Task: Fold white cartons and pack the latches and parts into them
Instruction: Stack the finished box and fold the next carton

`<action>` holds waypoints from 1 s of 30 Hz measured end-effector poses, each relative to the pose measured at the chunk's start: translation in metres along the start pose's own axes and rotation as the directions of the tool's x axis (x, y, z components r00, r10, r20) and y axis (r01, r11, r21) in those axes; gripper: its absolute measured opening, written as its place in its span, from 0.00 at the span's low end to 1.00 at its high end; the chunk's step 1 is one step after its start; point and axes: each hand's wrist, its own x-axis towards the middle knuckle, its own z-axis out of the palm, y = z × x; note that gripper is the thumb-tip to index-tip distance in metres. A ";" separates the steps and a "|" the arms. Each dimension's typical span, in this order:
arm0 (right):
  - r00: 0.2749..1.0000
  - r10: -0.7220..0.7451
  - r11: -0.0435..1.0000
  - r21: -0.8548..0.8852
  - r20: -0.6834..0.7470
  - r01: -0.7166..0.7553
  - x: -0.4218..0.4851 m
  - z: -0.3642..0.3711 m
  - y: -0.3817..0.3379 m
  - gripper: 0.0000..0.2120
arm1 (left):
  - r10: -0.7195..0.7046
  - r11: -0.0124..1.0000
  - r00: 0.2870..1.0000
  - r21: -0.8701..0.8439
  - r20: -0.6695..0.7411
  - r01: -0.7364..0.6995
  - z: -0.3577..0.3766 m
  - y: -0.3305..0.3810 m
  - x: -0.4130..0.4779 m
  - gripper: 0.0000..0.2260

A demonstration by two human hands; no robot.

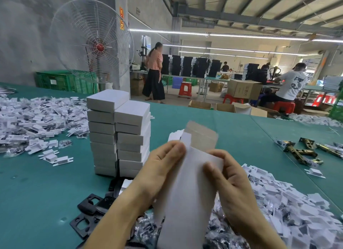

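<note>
While both hands hold it above the green worktop (241, 129), the unfolded white carton (187, 193) stands just right of the stack of folded cartons (118, 135), with its brown inner flap (202, 135) raised at the top. The left hand (163, 167) pinches the carton's upper left edge. The right hand (230, 176) grips its right edge, thumb across the face. Brass latches (300, 152) lie well right of the stack, black plates (89, 208) near its foot, and loose white parts (37, 115) to its left.
</note>
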 end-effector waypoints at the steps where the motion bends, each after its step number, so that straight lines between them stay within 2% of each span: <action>1: 0.999 -0.024 1.000 -0.011 -0.035 0.023 0.001 -0.002 -0.001 0.07 | 0.107 0.991 0.991 0.092 -0.075 -0.100 0.006 0.001 0.001 0.21; 2: 0.997 -0.040 0.999 -0.030 -0.067 0.038 0.001 -0.002 -0.002 0.08 | 0.196 0.970 0.974 0.169 -0.117 -0.175 0.012 0.001 0.001 0.15; 4: 0.992 -0.054 0.998 -0.040 -0.116 0.049 0.001 0.001 -0.003 0.06 | 0.319 0.924 0.939 0.263 -0.130 -0.278 0.023 -0.006 -0.001 0.10; 6: 0.986 -0.062 0.997 -0.049 -0.154 0.055 0.002 0.004 0.000 0.04 | 0.367 0.888 0.925 0.334 -0.097 -0.317 0.031 -0.016 -0.003 0.15; 8: 0.979 -0.037 0.999 -0.037 -0.201 0.031 0.003 0.003 0.002 0.04 | 0.360 0.882 0.932 0.343 -0.049 -0.323 0.034 -0.024 -0.003 0.21; 11: 0.971 -0.014 0.998 -0.058 -0.238 0.000 0.003 0.001 0.005 0.06 | 0.394 0.852 0.919 0.387 -0.027 -0.353 0.033 -0.032 -0.001 0.22; 18: 0.991 0.008 0.989 -0.147 -0.135 -0.028 0.001 0.000 0.008 0.14 | 0.310 0.869 0.950 0.413 -0.027 -0.272 0.020 -0.033 0.002 0.29; 24: 0.993 -0.022 0.951 -0.308 -0.120 -0.016 0.002 -0.006 0.010 0.13 | 0.272 0.856 0.960 0.439 0.063 -0.271 0.021 -0.036 0.003 0.11; 30: 0.998 -0.038 0.934 -0.357 -0.058 0.015 0.004 -0.014 0.010 0.21 | 0.351 0.836 0.936 0.438 0.035 -0.330 0.016 -0.033 0.004 0.15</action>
